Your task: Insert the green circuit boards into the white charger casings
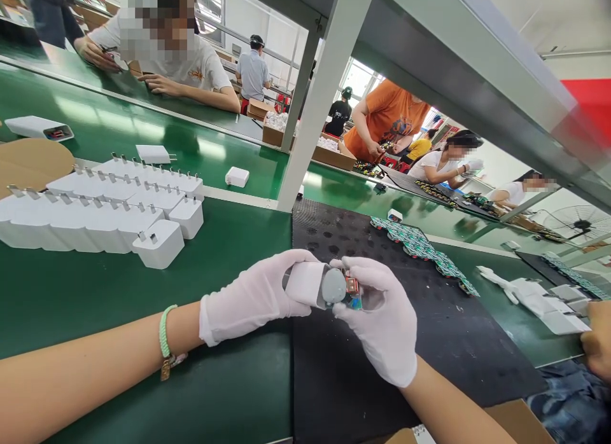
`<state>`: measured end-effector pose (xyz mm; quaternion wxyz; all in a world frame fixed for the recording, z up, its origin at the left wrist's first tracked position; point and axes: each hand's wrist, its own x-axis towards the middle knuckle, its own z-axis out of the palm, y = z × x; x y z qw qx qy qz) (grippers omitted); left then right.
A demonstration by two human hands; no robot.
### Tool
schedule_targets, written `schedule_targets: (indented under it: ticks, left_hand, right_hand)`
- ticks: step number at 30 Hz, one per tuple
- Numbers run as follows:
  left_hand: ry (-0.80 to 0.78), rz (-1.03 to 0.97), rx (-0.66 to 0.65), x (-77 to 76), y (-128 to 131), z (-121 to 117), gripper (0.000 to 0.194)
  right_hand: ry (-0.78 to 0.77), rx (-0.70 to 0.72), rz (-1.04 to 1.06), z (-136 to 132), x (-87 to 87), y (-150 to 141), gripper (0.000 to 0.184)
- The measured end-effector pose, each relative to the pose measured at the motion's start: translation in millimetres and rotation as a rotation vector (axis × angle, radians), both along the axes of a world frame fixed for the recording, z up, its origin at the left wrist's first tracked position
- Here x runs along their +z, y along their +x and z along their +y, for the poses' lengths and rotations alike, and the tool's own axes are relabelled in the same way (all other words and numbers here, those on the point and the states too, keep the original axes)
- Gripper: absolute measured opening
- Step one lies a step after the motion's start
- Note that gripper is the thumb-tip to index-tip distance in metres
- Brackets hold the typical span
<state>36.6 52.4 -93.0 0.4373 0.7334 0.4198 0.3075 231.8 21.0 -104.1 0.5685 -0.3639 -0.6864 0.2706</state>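
Both my hands wear white gloves and meet above the black mat (334, 367). My left hand (258, 291) is closed round a white charger housing (305, 284), its open end facing right. In the fingers of my right hand (382, 317) is a small circuit board (354, 291) with a grey round part and a copper-coloured part. The board's grey end sits at the mouth of the housing; how far it reaches inside is hidden. To my left stand rows of white chargers (109, 221) with metal prongs pointing up.
Green circuit boards (420, 247) lie in a strip on the mat's far side. A slanting metal post (319, 107) rises ahead. Single chargers (237, 177) lie on the green conveyor (200, 145). Across it, a person in a white shirt (205, 69) leans on the bench. White gloves (529, 298) lie right.
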Motion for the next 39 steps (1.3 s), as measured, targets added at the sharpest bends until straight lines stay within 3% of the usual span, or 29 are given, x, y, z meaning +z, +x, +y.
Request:
schedule_targets:
  ticks: [4,9,13,15,18,22,26,28,33,36,39]
  left_hand:
    - [0.070,-0.043,0.030,-3.6,2,-1,0.048]
    - [0.053,-0.102,0.024,-8.2,4,-3,0.051]
    - [0.038,-0.146,-0.016,-7.0,2,-5,0.051]
    - [0.003,-0.138,-0.027,-5.3,1,-7,0.053]
    - [0.006,-0.108,0.006,-5.0,0,-7,0.057]
    - [0.080,-0.100,0.032,-9.7,0,-5,0.060]
    - [0.123,-0.058,0.045,-11.4,0,-5,0.066]
    - [0.146,-0.027,0.036,-10.6,1,-7,0.066]
    - [0.182,0.010,-0.026,-13.3,1,-7,0.068]
    - [0.238,0.013,-0.013,-12.7,3,-8,0.067]
    - [0.297,0.045,-0.063,-0.1,1,-17,0.061]
  right_hand:
    - [0.109,-0.049,-0.184,-4,-1.3,2,0.054]
    - [0.134,-0.052,-0.154,-6,-0.2,-1,0.053]
    - [0.109,-0.021,-0.296,-5,0.9,-1,0.053]
    - [0.035,0.032,-0.349,-3,-1.4,0,0.072]
    - [-0.051,0.174,-0.236,0,-8.0,2,0.106]
    - [-0.253,0.270,0.009,3,-8.2,0,0.089]
    - [-0.618,0.319,0.186,2,5.9,-10,0.087]
    - [-0.710,0.393,0.224,1,12.9,-16,0.076]
    - [-0.794,0.584,0.292,-2,19.7,-19,0.049]
    - [-0.799,0.563,0.254,-3,15.8,-11,0.042]
    - [-0.677,0.473,0.208,6,2.2,-24,0.044]
